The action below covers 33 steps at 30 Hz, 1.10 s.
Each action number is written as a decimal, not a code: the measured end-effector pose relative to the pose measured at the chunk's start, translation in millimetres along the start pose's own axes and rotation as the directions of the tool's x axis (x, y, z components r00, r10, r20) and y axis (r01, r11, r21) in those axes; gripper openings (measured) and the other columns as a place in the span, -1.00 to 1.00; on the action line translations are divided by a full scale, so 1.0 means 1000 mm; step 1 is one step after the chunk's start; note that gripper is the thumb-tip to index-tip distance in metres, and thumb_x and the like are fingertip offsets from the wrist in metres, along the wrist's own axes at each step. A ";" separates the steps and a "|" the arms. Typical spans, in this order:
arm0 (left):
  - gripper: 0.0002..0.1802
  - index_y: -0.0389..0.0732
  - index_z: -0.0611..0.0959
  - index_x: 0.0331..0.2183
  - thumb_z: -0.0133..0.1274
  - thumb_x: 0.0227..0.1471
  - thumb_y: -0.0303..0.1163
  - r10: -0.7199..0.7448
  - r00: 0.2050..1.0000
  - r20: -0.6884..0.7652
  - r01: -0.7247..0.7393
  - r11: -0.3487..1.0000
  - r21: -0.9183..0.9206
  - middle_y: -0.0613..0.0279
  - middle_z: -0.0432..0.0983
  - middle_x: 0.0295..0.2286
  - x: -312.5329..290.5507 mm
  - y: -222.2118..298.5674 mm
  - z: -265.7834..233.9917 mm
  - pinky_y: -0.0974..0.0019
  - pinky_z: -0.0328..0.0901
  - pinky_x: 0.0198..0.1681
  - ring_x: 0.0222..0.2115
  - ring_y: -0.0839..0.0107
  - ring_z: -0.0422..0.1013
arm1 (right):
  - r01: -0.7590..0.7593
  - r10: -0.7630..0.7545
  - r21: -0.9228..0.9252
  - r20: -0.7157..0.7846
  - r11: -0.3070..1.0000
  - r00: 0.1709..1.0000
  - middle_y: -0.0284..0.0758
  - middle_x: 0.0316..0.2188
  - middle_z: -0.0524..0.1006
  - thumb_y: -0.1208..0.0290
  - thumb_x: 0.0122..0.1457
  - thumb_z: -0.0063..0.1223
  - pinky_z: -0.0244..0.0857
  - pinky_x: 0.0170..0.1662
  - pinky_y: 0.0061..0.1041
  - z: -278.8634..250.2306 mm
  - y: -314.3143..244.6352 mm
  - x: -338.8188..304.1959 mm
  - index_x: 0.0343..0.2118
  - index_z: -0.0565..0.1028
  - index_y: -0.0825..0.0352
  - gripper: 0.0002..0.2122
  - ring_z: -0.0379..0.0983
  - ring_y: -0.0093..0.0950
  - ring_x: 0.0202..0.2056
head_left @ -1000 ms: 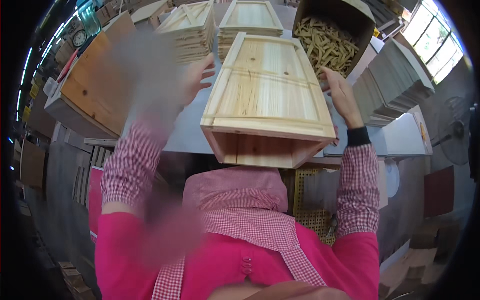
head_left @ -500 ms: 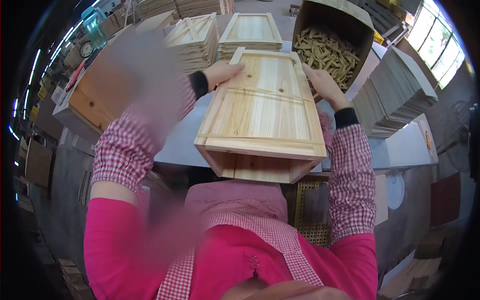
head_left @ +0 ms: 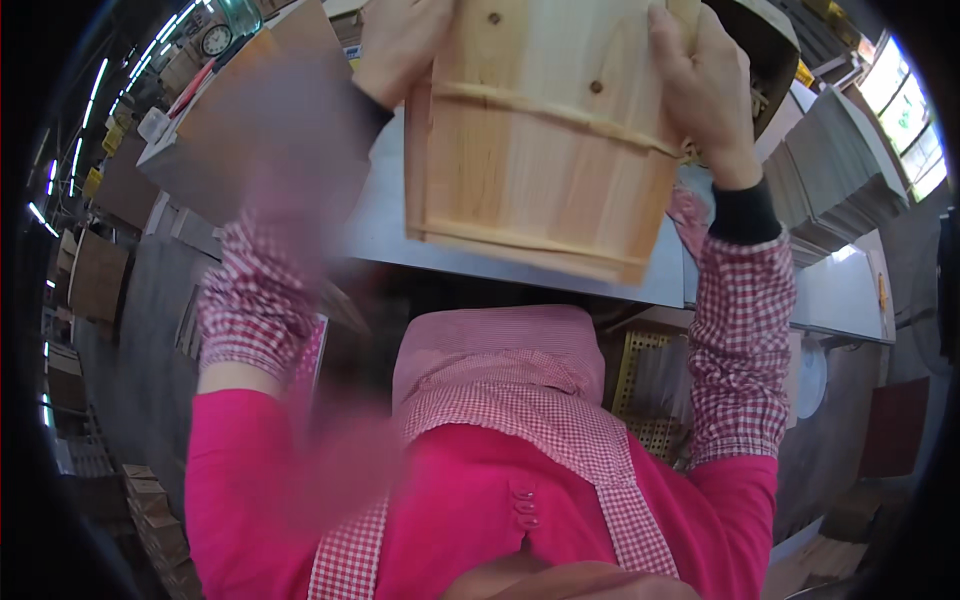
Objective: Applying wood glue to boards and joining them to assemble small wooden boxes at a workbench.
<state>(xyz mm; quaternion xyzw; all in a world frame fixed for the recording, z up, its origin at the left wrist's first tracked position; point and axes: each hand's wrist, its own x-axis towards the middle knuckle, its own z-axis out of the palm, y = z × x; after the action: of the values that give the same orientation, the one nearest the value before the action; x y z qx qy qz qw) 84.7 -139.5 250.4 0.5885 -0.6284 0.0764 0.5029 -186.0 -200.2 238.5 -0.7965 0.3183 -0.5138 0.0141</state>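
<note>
A pale pine box [head_left: 545, 170] is held up and tilted over the worktable, its knotty broad face toward me. Two tan bands cross that face, the middle band [head_left: 560, 112] and another near the lower edge. My left hand [head_left: 405, 45] grips the upper left side of the box. On the upper right side my right hand [head_left: 708, 90] is closed, the thumb lying on the face and the fingers round the edge. The top of the box runs out of view. A blurred smear covers part of my left forearm.
Beneath the box is the white worktable [head_left: 385, 220]. A cardboard carton [head_left: 775, 55] stands behind my right hand, with a stack of grey boards [head_left: 835, 160] beside it. Left of the table are brown boards and a clock [head_left: 216, 40]. A yellow perforated crate [head_left: 645, 385] sits below the table edge.
The box has come up closer to the camera and tipped, so its open end no longer shows. Both hands rose with it. The stacked wooden panels behind have left view.
</note>
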 end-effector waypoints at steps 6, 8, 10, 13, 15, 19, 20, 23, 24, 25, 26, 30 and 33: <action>-0.46 -0.37 0.56 -0.28 -0.07 0.15 0.01 -0.013 0.899 -0.438 -0.043 0.992 -0.117 -0.10 0.44 -0.53 -0.097 -0.045 0.051 0.25 0.28 -0.37 -0.50 0.21 0.42 | 0.161 -0.183 -0.122 -0.209 0.980 0.961 -0.06 -0.51 0.51 0.26 0.12 0.09 0.34 -0.53 -0.31 0.071 0.013 -0.087 0.04 0.28 0.53 -0.48 0.49 -0.18 -0.56; -0.45 -0.43 0.53 -0.33 -0.09 0.18 -0.01 -0.075 0.913 -0.401 -0.017 0.975 -0.221 0.15 0.48 -0.53 -0.113 -0.056 0.063 0.31 0.27 -0.37 -0.47 0.52 0.33 | 0.137 -0.147 -0.057 -0.219 0.989 0.965 -0.03 -0.46 0.52 0.26 0.12 0.09 0.35 -0.52 -0.31 0.087 0.026 -0.111 0.05 0.27 0.54 -0.47 0.50 -0.18 -0.55; -0.46 -0.42 0.53 -0.34 -0.09 0.18 -0.01 -0.091 0.923 -0.373 -0.001 0.971 -0.239 0.19 0.48 -0.52 -0.116 -0.050 0.061 0.32 0.27 -0.37 -0.46 0.51 0.32 | 0.103 -0.098 0.013 -0.215 0.995 0.972 0.01 -0.41 0.52 0.26 0.12 0.09 0.37 -0.51 -0.32 0.084 0.023 -0.119 0.05 0.26 0.54 -0.46 0.50 -0.18 -0.54; -0.47 -0.40 0.53 -0.37 -0.09 0.19 -0.02 -0.115 0.937 -0.329 0.033 0.969 -0.245 0.26 0.46 -0.52 -0.105 -0.051 0.050 0.35 0.26 -0.37 -0.46 0.51 0.32 | 0.199 -0.179 0.045 -0.277 0.979 0.944 0.02 -0.32 0.52 0.27 0.10 0.11 0.39 -0.47 -0.35 0.079 0.019 -0.100 0.05 0.26 0.54 -0.45 0.52 -0.18 -0.49; -0.45 -0.37 0.50 -0.43 -0.11 0.19 0.01 0.032 0.911 -0.411 -0.108 0.980 -0.164 0.30 0.41 -0.54 -0.099 -0.053 0.043 0.37 0.25 -0.39 -0.47 0.52 0.30 | 0.185 -0.165 0.041 -0.290 0.982 0.942 0.01 -0.30 0.52 0.26 0.10 0.11 0.40 -0.45 -0.35 0.069 0.013 -0.097 0.05 0.26 0.54 -0.45 0.52 -0.18 -0.47; -0.45 -0.34 0.47 -0.47 -0.14 0.20 0.03 0.062 0.898 -0.435 -0.094 0.994 -0.053 0.35 0.38 -0.56 -0.120 -0.051 0.035 0.38 0.24 -0.42 -0.50 0.54 0.26 | 0.181 -0.154 0.067 -0.293 0.981 0.944 -0.03 -0.27 0.52 0.24 0.10 0.11 0.41 -0.42 -0.38 0.079 0.006 -0.106 0.06 0.26 0.52 -0.45 0.53 -0.19 -0.42; -0.45 -0.34 0.47 -0.47 -0.14 0.20 0.03 0.068 0.909 -0.411 -0.096 0.994 -0.046 0.35 0.38 -0.56 -0.122 -0.054 0.036 0.38 0.24 -0.42 -0.50 0.54 0.26 | 0.166 -0.142 0.064 -0.276 0.984 0.951 -0.05 -0.26 0.52 0.24 0.10 0.11 0.41 -0.41 -0.39 0.084 0.006 -0.112 0.06 0.27 0.50 -0.45 0.52 -0.20 -0.42; -0.44 -0.34 0.48 -0.45 -0.17 0.21 0.03 -0.079 0.914 -0.397 0.009 0.984 -0.176 0.37 0.38 -0.56 -0.128 -0.067 0.045 0.38 0.24 -0.38 -0.47 0.56 0.26 | 0.148 -0.119 0.098 -0.252 0.984 0.960 -0.08 -0.27 0.53 0.23 0.10 0.10 0.41 -0.39 -0.39 0.087 0.012 -0.114 0.07 0.27 0.46 -0.46 0.52 -0.22 -0.40; -0.44 -0.34 0.48 -0.45 -0.17 0.21 0.03 -0.070 0.918 -0.390 0.005 0.986 -0.165 0.37 0.38 -0.56 -0.131 -0.066 0.040 0.38 0.24 -0.38 -0.47 0.56 0.26 | 0.144 -0.111 0.131 -0.231 0.981 0.967 -0.09 -0.29 0.53 0.23 0.11 0.09 0.40 -0.38 -0.38 0.085 0.014 -0.115 0.08 0.27 0.44 -0.46 0.52 -0.22 -0.39; -0.45 -0.35 0.49 -0.42 -0.18 0.22 0.02 -0.113 0.957 -0.269 0.079 0.988 -0.136 0.32 0.39 -0.51 -0.135 -0.065 0.029 0.37 0.24 -0.32 -0.42 0.53 0.28 | 0.142 -0.106 0.164 -0.210 0.976 0.972 -0.09 -0.32 0.53 0.23 0.12 0.08 0.40 -0.37 -0.37 0.083 0.015 -0.116 0.08 0.27 0.42 -0.47 0.52 -0.22 -0.37; -0.46 -0.36 0.50 -0.38 -0.18 0.22 0.01 -0.163 0.975 -0.152 0.150 0.984 -0.093 0.28 0.41 -0.47 -0.137 -0.060 0.011 0.36 0.24 -0.26 -0.37 0.50 0.31 | 0.142 -0.101 0.177 -0.219 0.974 0.970 -0.09 -0.32 0.53 0.23 0.12 0.08 0.40 -0.37 -0.37 0.080 0.014 -0.120 0.08 0.27 0.42 -0.47 0.52 -0.22 -0.37; -0.45 -0.37 0.49 -0.08 -0.20 0.23 -0.04 0.262 0.932 -0.250 -0.215 0.956 0.200 0.06 0.36 -0.12 -0.106 -0.021 -0.032 0.20 0.15 0.04 -0.06 0.26 0.29 | -0.460 0.459 0.418 0.109 0.783 0.882 -0.04 -0.40 0.55 0.20 0.20 -0.08 0.32 -0.29 -0.38 0.085 0.060 -0.143 -0.14 0.43 0.49 -0.62 0.52 -0.23 -0.31; -0.45 -0.29 0.48 0.00 -0.22 0.22 -0.04 0.697 0.717 0.016 -0.595 0.600 0.535 0.03 0.34 -0.04 -0.054 0.056 -0.040 0.12 0.12 0.11 0.01 0.18 0.27 | -0.686 0.625 0.320 0.284 0.653 0.727 0.01 -0.44 0.52 0.17 0.19 -0.14 0.30 -0.28 -0.30 0.129 0.084 -0.164 -0.32 0.49 0.50 -0.61 0.49 -0.16 -0.33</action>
<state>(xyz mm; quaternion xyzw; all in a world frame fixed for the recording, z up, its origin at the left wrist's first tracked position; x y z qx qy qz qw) 50.0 -59.5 257.9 0.4184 -0.7034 0.4722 0.3273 -164.6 -221.4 15.6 -0.6418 0.4698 -0.4669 0.3865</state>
